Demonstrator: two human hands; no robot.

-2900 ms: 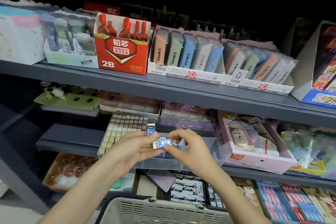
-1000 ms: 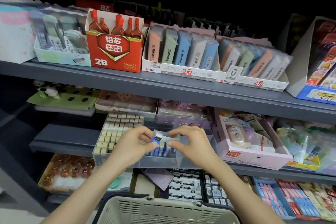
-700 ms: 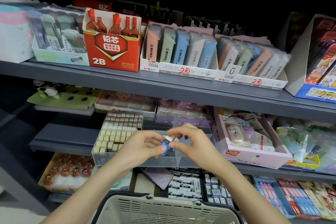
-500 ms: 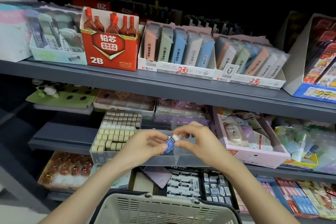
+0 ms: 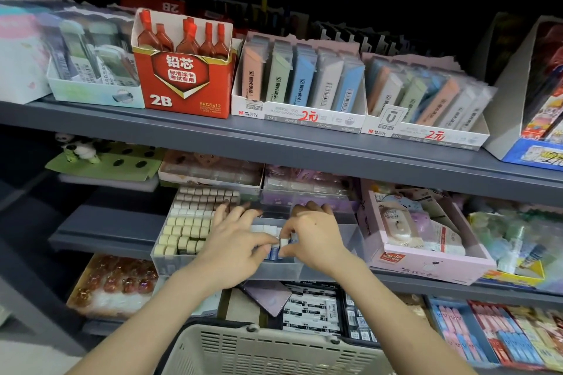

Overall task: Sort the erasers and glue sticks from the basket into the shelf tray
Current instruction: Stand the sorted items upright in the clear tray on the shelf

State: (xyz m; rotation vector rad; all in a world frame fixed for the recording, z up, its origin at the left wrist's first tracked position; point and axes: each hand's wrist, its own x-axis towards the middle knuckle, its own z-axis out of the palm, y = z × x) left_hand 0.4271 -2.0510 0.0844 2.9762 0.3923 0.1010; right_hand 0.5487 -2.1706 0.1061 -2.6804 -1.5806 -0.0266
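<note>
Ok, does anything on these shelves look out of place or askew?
One thing: a flat purple item lies slanted, poking out from under the clear tray, unlike the neatly boxed erasers beside it.

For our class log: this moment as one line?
left hand: pinches eraser | right hand: pinches eraser | where: at clear tray

Left hand [image 5: 234,250] and right hand [image 5: 316,240] pinch — thumbs nearly touching.
</note>
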